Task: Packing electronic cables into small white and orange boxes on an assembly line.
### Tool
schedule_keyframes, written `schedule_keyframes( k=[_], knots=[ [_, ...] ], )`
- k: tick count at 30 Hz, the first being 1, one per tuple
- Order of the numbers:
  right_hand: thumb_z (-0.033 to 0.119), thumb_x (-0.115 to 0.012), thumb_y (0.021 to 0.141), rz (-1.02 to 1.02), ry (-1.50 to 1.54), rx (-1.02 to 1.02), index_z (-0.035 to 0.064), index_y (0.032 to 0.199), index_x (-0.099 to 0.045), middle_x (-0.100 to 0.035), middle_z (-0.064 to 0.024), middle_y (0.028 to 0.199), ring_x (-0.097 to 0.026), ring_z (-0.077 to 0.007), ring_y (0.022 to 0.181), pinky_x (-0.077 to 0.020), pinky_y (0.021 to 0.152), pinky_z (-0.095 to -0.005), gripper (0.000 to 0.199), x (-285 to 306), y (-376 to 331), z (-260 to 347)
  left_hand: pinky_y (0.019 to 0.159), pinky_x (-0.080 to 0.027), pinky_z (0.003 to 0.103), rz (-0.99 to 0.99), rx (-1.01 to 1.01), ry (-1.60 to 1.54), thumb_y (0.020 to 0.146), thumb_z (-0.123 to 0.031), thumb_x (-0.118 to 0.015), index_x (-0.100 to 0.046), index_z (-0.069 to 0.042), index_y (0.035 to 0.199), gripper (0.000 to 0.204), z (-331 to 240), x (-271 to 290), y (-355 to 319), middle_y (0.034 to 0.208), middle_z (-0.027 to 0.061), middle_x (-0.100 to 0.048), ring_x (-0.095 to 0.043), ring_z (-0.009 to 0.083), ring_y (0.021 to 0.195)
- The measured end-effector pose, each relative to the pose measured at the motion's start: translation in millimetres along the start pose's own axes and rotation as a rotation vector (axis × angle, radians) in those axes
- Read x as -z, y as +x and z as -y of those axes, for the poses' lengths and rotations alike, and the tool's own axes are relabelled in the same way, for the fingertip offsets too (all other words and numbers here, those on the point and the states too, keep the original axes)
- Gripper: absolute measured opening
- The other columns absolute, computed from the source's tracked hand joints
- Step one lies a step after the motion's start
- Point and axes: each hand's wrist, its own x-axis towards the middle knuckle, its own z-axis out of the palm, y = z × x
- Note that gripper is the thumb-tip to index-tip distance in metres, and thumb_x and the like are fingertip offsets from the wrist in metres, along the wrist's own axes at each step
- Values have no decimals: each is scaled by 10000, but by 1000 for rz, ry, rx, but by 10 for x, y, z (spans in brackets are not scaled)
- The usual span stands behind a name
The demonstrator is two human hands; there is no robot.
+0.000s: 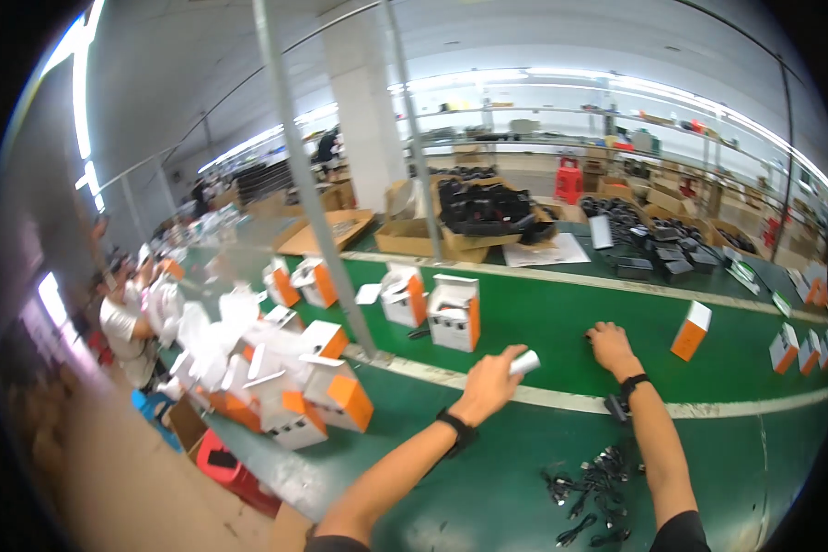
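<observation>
My left hand (488, 382) is closed around a small white cylinder-shaped thing (524, 362), whose end sticks out beyond the fingers. Just behind that hand, an open white and orange box (453, 317) stands upright on the green conveyor belt (547, 317). My right hand (610, 350) reaches over the belt with its fingers curled down; a small dark spot shows at the fingertips, too small to name. Several black cables (598, 488) lie in a loose pile on the green bench, between my forearms.
Open white and orange boxes (340, 396) and white plastic bags crowd the left bench. A closed box (691, 331) stands right of my right hand, with others farther right. A metal post (308, 184) rises left of the belt. Black devices (672, 248) lie beyond it. People sit far left.
</observation>
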Motion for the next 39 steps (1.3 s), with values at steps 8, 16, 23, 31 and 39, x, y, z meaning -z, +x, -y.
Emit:
schedule_keyframes(
  k=[8, 16, 23, 31, 39],
  knots=[
    [38, -677, 879, -243, 74, 208, -7, 953, -664, -659, -227, 1291, -629, -424, 1174, -585, 943, -528, 87, -46, -201, -286, 979, -602, 362, -506, 336, -557, 968, -57, -807, -624, 7, 1454, 523, -495, 1994, -3210, 1286, 112, -760, -753, 209, 1112],
    [54, -809, 805, -124, 175, -42, 2, 942, -581, -654, -209, 879, -659, -451, 857, -553, 764, -525, 270, -324, 47, -836, 782, -598, 326, -1229, 1315, -780, 1085, -265, -666, -645, -97, 1285, 261, 1642, 803, -6350, 1143, 35, -752, -730, 160, 954],
    [8, -732, 849, 18, 33, -481, 12, 1038, -754, -767, -285, 1120, -750, -470, 1106, -628, 933, -548, 189, -245, 79, -116, 998, -539, 373, -1198, 1134, -589, 1030, -277, -766, -523, 86, 1533, 666, 2650, 337, -7027, 1412, 175, -650, -634, 225, 1194],
    [-70, -805, 838, -242, 814, -291, 11, 1257, -759, -787, -122, 956, -784, -228, 911, -651, 825, -351, 429, 1537, -733, 321, 1145, -496, 475, -1131, 472, -94, 1089, -180, -649, -564, 92, 1423, 440, 88, 1568, -3815, 1344, 240, -668, -644, 363, 1260],
    [-140, -737, 918, -512, 1438, 60, 20, 1482, -641, -705, -86, 1147, -725, -176, 1095, -673, 875, -305, 594, 3026, -1347, 1269, 1044, -593, 446, 115, 232, -430, 895, -187, -903, -337, 22, 1649, 965, 112, 1227, -1233, 1593, 228, -504, -565, 320, 1408]
  ],
)
